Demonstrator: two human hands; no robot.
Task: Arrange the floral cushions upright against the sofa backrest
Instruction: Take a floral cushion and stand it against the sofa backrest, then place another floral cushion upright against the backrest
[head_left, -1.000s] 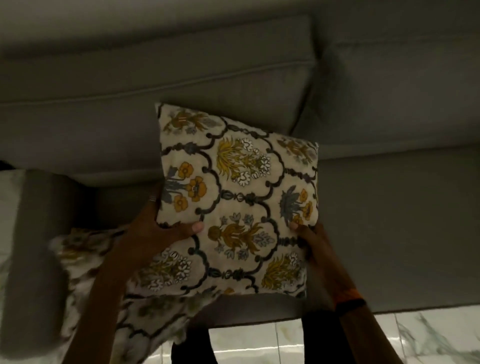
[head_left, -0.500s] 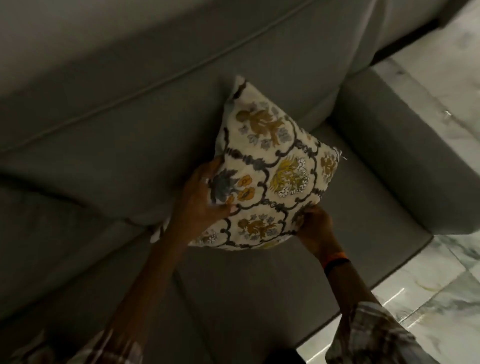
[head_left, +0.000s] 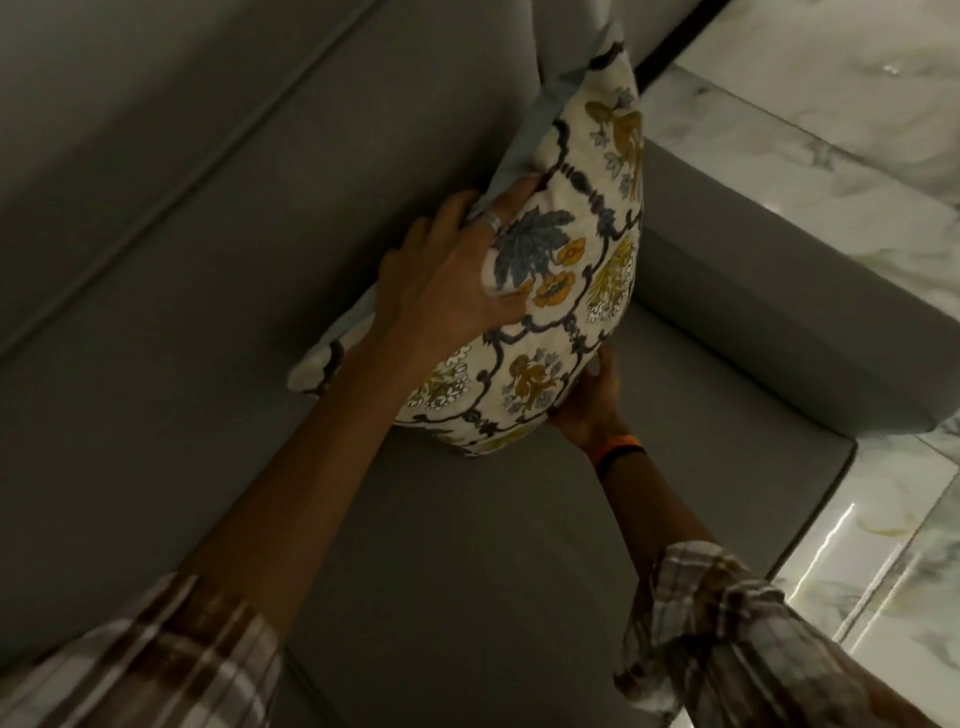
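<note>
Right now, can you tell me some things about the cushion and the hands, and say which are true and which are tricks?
1. Both hands touch the cushion. True: the left hand grips its side, the right hand its lower edge.
2. The cushion lies on the floor. False: it stands at the sofa corner.
3. The sofa is grey. True.
4. The cushion is plain blue. False: it has flowers.
5. The right wrist is bare. False: it wears an orange band.

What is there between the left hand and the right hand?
In the head view, only the floral cushion lies between them: the left hand grips its upper edge, the right hand its lower corner.
</note>
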